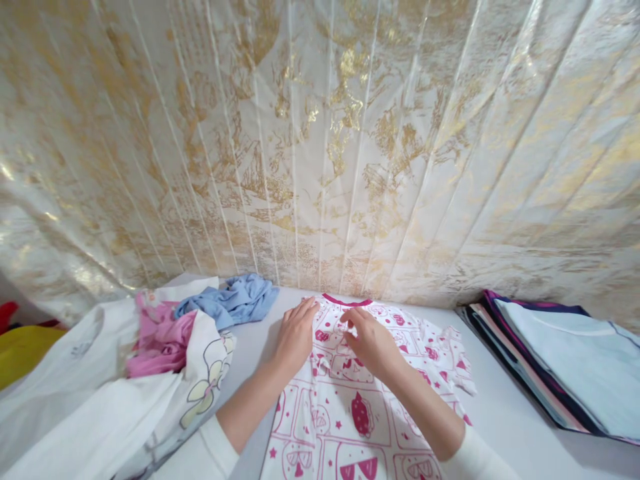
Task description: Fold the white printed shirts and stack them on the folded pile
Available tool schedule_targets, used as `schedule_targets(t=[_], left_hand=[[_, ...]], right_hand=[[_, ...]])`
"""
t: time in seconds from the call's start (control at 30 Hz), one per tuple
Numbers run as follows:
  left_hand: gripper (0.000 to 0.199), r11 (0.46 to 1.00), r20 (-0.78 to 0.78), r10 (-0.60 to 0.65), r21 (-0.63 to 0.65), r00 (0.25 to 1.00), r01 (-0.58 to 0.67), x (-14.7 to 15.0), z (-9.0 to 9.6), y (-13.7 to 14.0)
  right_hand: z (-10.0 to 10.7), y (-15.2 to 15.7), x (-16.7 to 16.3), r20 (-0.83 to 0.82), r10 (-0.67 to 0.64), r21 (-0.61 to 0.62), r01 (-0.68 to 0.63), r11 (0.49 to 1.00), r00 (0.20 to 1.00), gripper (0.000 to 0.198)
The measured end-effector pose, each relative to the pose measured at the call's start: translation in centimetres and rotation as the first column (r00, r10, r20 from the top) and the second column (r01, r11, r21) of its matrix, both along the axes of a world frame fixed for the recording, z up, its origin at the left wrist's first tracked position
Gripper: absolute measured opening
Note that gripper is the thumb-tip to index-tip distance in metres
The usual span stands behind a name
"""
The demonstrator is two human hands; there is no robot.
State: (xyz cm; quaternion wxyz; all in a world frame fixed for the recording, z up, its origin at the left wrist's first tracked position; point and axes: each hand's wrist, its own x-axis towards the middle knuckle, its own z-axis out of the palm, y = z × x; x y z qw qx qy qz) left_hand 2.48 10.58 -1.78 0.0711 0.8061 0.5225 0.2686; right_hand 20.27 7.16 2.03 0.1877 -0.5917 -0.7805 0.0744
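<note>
A white shirt (360,407) with a pink-red print and a red neckband lies spread on the white surface in front of me, neckline away from me. My left hand (296,335) rests on its left shoulder edge, fingers stretched out and lying flat. Over the upper chest, my right hand (370,339) hovers with bent fingers and the thumb apart, nothing seen between them. The right sleeve (457,360) is spread outward. On the left, the shirt's side appears folded inward, and the sleeve there is mostly hidden by my left hand and forearm.
To the left is a loose heap of white clothes (95,400), a pink garment (163,343) and a crumpled blue garment (235,300). A yellow cloth (25,350) lies farther left. At right stands a stack of folded clothes (570,360). Behind rises a gold-patterned wall covering (325,147).
</note>
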Motion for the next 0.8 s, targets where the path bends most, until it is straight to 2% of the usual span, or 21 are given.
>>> schedule_targets(t=[0.07, 0.13, 0.23, 0.33, 0.4, 0.53, 0.6, 0.8], left_hand=[[0.053, 1.000, 0.048, -0.027, -0.002, 0.998, 0.027, -0.6, 0.5, -1.0], [0.048, 0.998, 0.077, -0.062, -0.022, 0.995, 0.063, -1.1, 1.0, -2.2], [0.035, 0.987, 0.081, -0.135, -0.073, 0.987, 0.141, -1.4, 1.5, -4.1], [0.027, 0.976, 0.059, -0.172, -0.127, 0.983, 0.178, -1.0, 1.7, -5.8], [0.026, 0.977, 0.021, -0.146, -0.153, 0.989, 0.147, -0.4, 1.8, -6.6], [0.022, 0.984, -0.045, -0.082, -0.163, 0.996, 0.074, 0.5, 1.7, -6.9], [0.023, 0.986, -0.038, -0.074, -0.154, 0.996, 0.068, 0.6, 1.6, -6.8], [0.028, 0.986, -0.055, -0.075, -0.153, 0.996, 0.066, 0.6, 1.6, -6.7]], right_hand=[[-0.2, -1.4, -0.7, 0.006, 0.145, 0.005, -0.145, 0.989, 0.989, 0.018], [-0.9, -2.5, -1.4, 0.052, 0.196, 0.014, -0.197, 0.980, 0.979, 0.013], [-2.2, -3.1, -2.1, 0.051, 0.160, 0.032, -0.161, 0.986, 0.986, 0.008], [-2.5, -3.0, -1.9, -0.080, 0.160, 0.022, -0.159, 0.987, 0.984, 0.010], [-2.1, -2.8, -1.3, -0.184, 0.172, 0.035, -0.169, 0.985, 0.968, 0.012], [-1.8, -2.0, 0.4, -0.340, 0.171, 0.135, -0.132, 0.982, 0.925, 0.019], [-2.4, -1.4, 1.2, -0.323, 0.184, 0.155, -0.140, 0.978, 0.928, 0.026], [-3.6, -0.2, 3.0, -0.230, 0.160, 0.084, -0.144, 0.986, 0.960, 0.033]])
